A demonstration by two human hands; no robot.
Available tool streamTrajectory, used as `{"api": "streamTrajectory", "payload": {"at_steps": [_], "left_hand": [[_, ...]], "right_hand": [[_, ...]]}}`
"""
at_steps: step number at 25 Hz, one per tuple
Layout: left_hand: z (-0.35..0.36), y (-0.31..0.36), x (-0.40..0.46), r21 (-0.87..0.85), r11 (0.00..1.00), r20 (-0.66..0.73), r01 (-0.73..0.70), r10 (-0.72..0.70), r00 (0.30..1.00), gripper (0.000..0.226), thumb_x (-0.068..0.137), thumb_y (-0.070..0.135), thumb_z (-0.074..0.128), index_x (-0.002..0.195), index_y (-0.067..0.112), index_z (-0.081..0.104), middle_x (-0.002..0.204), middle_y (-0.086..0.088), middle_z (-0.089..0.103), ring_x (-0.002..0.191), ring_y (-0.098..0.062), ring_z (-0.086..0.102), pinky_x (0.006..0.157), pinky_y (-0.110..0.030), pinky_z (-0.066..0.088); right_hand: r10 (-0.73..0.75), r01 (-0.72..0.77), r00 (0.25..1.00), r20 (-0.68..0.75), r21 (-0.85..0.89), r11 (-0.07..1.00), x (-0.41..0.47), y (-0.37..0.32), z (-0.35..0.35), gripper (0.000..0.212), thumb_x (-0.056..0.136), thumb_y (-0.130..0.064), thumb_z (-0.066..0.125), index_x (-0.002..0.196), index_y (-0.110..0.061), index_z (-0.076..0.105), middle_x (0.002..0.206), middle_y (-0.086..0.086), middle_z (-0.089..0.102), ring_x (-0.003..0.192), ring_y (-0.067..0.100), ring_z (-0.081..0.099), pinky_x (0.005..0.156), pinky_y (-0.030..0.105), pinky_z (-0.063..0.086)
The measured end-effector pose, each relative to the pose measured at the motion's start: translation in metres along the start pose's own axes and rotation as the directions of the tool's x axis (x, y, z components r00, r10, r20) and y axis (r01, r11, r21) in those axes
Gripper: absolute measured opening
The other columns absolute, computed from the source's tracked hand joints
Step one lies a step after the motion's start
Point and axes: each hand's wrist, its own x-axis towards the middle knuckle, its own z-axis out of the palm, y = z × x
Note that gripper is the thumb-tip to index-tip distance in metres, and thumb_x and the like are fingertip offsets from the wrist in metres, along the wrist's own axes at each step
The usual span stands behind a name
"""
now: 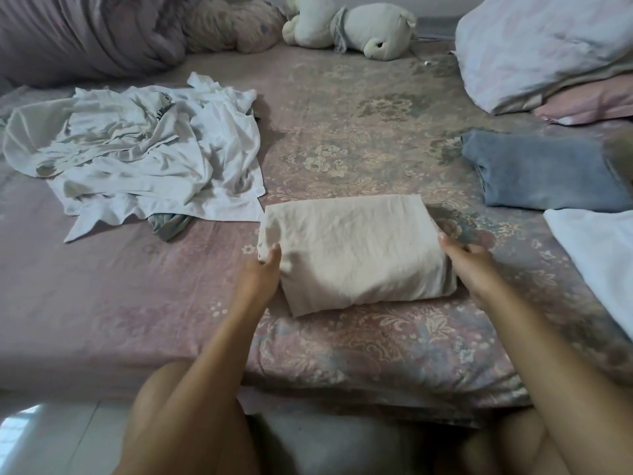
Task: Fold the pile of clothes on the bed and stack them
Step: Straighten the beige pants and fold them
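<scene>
Wide bed point(342, 138) under a faded pink floral sheet, filling most of the view. Beyond its far edge, a mauve bunched duvet point(85, 36) at the left corner, a white plush toy point(356, 29) lying mid-way along, pale stacked pillows point(548, 46) at the right corner. Below the bed's near edge, light tiled floor point(61, 437) with a bright reflected patch. Soft, even daylight.
</scene>
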Motion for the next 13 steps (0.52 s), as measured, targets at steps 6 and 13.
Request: {"api": "streamTrajectory", "payload": {"at_steps": [6, 13], "left_hand": [[0.015, -0.021, -0.081, -0.025, 0.992, -0.155, -0.121, 0.116, 0.981, 0.037, 0.095, 0.036, 0.053, 0.074, 0.007, 0.061, 0.064, -0.004, 0.059, 0.059, -0.017, 0.054, 0.055, -0.032, 0.040], [0.047, -0.040, -0.077, -0.335, 0.942, -0.176, 0.036, -0.100, 0.979, 0.025, 0.090, 0.035, 0.062, 0.090, 0.010, 0.064, 0.092, -0.007, 0.063, 0.083, -0.019, 0.060, 0.068, -0.025, 0.044]], "right_hand": [[-0.135, 0.133, 0.985, -0.105, -0.021, 0.991, -0.040, 0.038, -0.011, 0.019, 0.088, -0.025, 0.066, 0.096, -0.008, 0.065, 0.081, 0.003, 0.062, 0.071, 0.013, 0.055, 0.061, 0.024, 0.041], [-0.003, 0.009, 1.000, -0.021, 0.311, 0.950, -0.043, 0.039, 0.009, 0.012, 0.093, -0.022, 0.059, 0.097, -0.012, 0.064, 0.075, 0.000, 0.061, 0.061, 0.009, 0.053, 0.053, 0.015, 0.048]]}}
